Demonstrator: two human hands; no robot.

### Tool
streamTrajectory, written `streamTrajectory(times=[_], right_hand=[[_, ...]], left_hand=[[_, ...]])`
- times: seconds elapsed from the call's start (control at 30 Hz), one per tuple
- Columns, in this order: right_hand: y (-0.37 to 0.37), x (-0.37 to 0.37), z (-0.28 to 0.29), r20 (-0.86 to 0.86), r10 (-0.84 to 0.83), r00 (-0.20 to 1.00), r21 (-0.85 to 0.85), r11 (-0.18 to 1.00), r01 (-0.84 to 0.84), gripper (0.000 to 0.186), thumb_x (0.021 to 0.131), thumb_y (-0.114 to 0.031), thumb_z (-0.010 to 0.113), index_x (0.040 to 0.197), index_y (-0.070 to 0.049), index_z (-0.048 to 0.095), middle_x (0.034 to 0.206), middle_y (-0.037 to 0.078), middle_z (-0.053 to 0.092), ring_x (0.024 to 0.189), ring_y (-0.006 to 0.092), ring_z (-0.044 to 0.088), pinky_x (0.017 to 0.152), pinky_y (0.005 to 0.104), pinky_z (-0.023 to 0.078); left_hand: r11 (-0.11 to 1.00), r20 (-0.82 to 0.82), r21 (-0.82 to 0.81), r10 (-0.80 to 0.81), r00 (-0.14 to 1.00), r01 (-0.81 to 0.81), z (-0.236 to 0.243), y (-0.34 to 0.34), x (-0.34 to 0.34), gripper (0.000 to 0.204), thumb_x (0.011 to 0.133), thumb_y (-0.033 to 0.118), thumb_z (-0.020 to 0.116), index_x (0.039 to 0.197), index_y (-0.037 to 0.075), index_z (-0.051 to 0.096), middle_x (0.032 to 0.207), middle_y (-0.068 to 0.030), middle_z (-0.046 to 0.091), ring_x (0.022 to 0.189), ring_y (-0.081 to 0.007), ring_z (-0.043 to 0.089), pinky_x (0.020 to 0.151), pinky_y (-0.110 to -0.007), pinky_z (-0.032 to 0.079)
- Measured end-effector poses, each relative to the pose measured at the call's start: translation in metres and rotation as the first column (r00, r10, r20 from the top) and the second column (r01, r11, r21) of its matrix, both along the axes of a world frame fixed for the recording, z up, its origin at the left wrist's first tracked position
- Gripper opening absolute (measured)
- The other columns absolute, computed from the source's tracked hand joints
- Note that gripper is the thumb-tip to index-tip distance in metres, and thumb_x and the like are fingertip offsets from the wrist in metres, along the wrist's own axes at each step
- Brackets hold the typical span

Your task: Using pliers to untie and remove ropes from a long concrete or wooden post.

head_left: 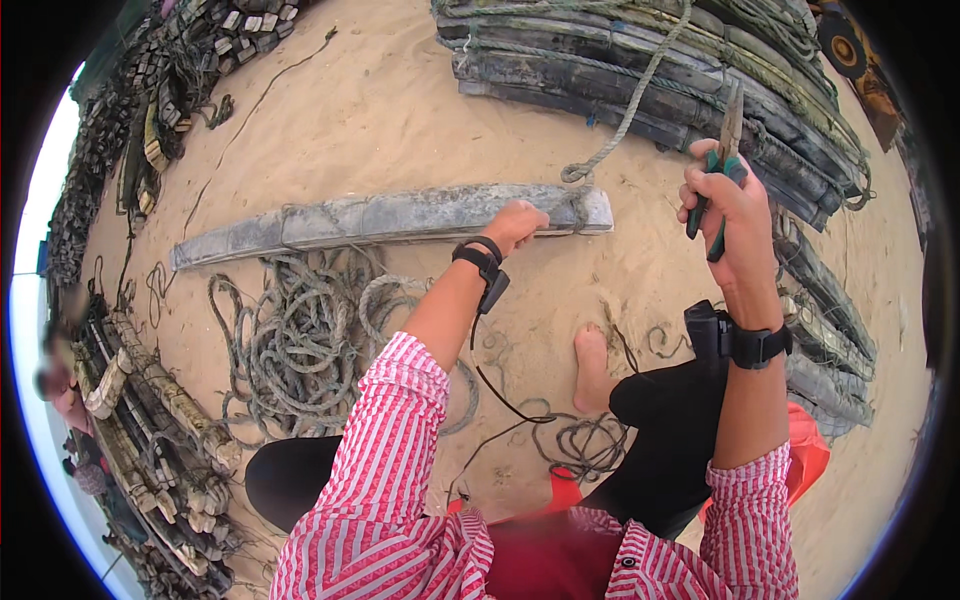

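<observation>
In my right hand (732, 205), raised at the right, is a pair of pliers (732, 125) with green and black handles. Its jaws point up and look closed. My left hand (517, 225) is closed at the near side of a long grey block-like beam (400, 215) lying on the sand. What the fingers pinch is too small to make out. Rope is tied round the beam near its right end, just right of that hand. A heap of thick grey-green rope (300, 345) lies on the near side of the beam, left of my left forearm.
Stacked dark beams (620, 75) bound with rope stand at the far right, a loose rope end (580, 172) hanging toward the beam. More bundles (160, 400) lie at the left, where another person (68, 395) is partly visible. Thin black cord (585, 440) coils by my bare foot (592, 370).
</observation>
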State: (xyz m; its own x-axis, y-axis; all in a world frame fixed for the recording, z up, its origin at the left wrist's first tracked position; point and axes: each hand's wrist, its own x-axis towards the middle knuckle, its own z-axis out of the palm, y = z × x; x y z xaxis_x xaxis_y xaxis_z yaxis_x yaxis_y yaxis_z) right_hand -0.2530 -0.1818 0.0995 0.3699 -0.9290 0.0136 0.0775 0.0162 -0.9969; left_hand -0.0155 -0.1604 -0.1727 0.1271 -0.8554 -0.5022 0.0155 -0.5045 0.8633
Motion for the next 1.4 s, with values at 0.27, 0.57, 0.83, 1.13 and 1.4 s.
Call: streamTrajectory(times=[0.27,0.57,0.83,1.13,1.4], right_hand=[[-0.017,0.006,-0.016,-0.363,-0.037,0.931,-0.049,0.999,0.020,0.025,0.080,-0.010,0.066,0.102,-0.007,0.055,0.081,0.002,0.055,0.065,0.0110,0.054,0.053,0.0285,0.046],[-0.001,0.070,-0.054,0.039,0.465,0.884,0.390,0.808,-0.442,0.025,0.083,-0.012,0.066,0.105,-0.011,0.055,0.090,0.006,0.062,0.064,0.0130,0.057,0.048,0.0317,0.047],[0.082,0.120,-0.041,-0.236,0.675,0.699,0.097,0.732,-0.674,0.038,0.080,-0.008,0.068,0.115,-0.003,0.057,0.097,0.004,0.065,0.069,0.0075,0.056,0.057,0.0239,0.046],[0.108,0.132,-0.016,-0.158,0.741,0.652,-0.007,0.660,-0.751,0.034,0.076,-0.011,0.067,0.109,-0.004,0.060,0.096,0.000,0.063,0.073,0.0065,0.054,0.062,0.0234,0.044],[0.101,0.109,-0.004,-0.151,0.742,0.653,0.023,0.663,-0.748,0.036,0.077,-0.012,0.068,0.111,-0.004,0.062,0.088,-0.001,0.062,0.071,0.0057,0.053,0.064,0.0217,0.044]], left_hand=[[0.945,0.422,-0.275,-0.046,0.905,0.176,0.163,0.129,0.038,0.027,0.086,0.024,0.073,0.071,0.007,0.057,0.064,0.0047,0.046,0.057,-0.0072,0.037,0.052,-0.027,0.033],[0.922,0.463,-0.387,0.189,0.866,0.006,0.193,0.287,0.012,0.030,0.084,0.026,0.074,0.077,0.001,0.059,0.069,-0.0041,0.051,0.065,-0.0137,0.045,0.062,-0.031,0.041],[0.945,0.458,-0.323,0.206,0.865,-0.054,0.178,0.291,0.017,0.033,0.080,0.022,0.077,0.099,0.000,0.062,0.085,-0.0082,0.062,0.084,-0.0155,0.062,0.079,-0.033,0.051],[0.782,0.679,-0.623,0.553,0.483,-0.018,0.179,0.226,0.000,0.061,0.067,0.026,0.084,0.115,0.005,0.054,0.113,-0.0170,0.048,0.105,-0.0338,0.051,0.088,-0.044,0.045],[0.698,0.670,-0.704,0.594,0.445,0.130,0.191,0.211,0.013,0.039,0.070,0.017,0.081,0.101,0.003,0.062,0.104,-0.0145,0.054,0.091,-0.0339,0.058,0.077,-0.042,0.050]])
